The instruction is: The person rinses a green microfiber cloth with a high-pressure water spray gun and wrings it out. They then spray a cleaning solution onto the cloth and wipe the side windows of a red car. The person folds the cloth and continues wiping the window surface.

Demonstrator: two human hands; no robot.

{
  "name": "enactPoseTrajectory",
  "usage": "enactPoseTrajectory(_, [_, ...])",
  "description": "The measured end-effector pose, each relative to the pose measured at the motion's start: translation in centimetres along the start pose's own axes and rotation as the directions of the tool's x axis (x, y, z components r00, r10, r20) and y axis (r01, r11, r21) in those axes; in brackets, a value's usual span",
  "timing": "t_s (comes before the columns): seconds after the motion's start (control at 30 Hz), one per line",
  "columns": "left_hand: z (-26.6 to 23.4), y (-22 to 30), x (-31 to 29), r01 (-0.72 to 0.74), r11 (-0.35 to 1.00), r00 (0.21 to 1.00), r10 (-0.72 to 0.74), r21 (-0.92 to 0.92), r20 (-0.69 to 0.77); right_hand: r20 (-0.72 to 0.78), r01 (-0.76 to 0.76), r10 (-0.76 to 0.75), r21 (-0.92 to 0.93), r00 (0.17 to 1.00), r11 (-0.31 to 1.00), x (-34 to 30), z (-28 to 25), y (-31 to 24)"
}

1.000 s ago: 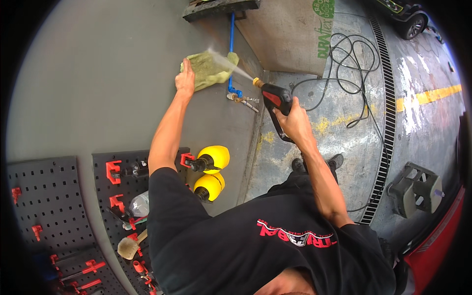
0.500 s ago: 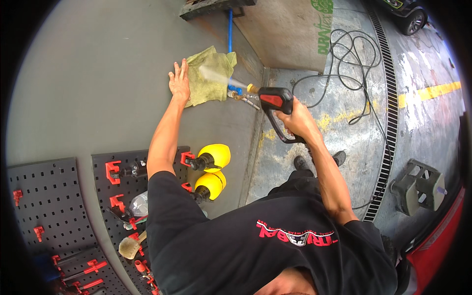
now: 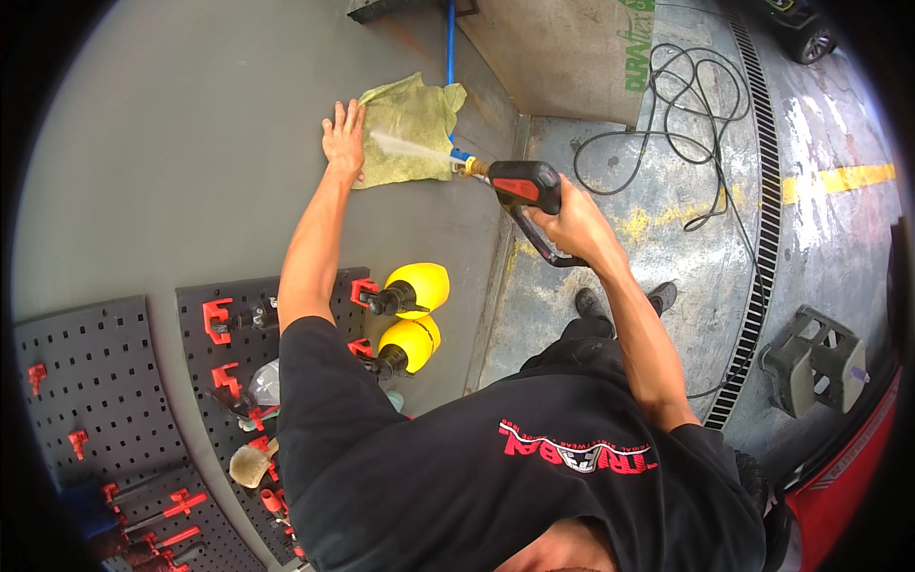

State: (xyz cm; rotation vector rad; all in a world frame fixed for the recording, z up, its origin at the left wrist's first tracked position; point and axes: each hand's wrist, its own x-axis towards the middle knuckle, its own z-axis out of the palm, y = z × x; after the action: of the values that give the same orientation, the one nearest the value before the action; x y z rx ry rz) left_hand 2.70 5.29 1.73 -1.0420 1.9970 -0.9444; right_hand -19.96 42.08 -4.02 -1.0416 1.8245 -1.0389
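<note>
A yellow-green cloth lies flat against the grey wall. My left hand presses at its left edge, with fingers stretched out and slightly spread; part of that edge is hidden by the hand. In my right hand is a black and red pressure washer gun, fingers wrapped round its grip. Its brass and yellow nozzle points left at the cloth, a short way off. A white fan of water spray comes from the nozzle and strikes the cloth's lower middle.
Two yellow bottles hang on a black pegboard below my left arm, near a brush. A blue pipe runs down behind the cloth. A black hose loops over the floor beside a drain grate. A grey step stool stands right.
The gun has shifted left, bringing its nozzle closer to the cloth, and the spray now hits lower on it. My left hand stays at the cloth's edge. The view has tilted slightly.
</note>
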Motion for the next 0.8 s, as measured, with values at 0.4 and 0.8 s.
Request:
enactPoseTrajectory(0.4, [-0.2, 1.6, 1.5, 0.082, 0.987, 0.994, -0.091, 0.138, 0.057, -0.059, -0.24, 0.24, 0.001, 0.969, 0.971, 4.9, 3.9, 4.0])
enactPoseTrajectory(0.8, [2.6, 2.0, 2.7, 0.103, 0.987, 0.995, -0.104, 0.125, -0.002, -0.185, -0.075, 0.071, -0.014, 0.98, 0.997, 0.9, 1.0, -0.2])
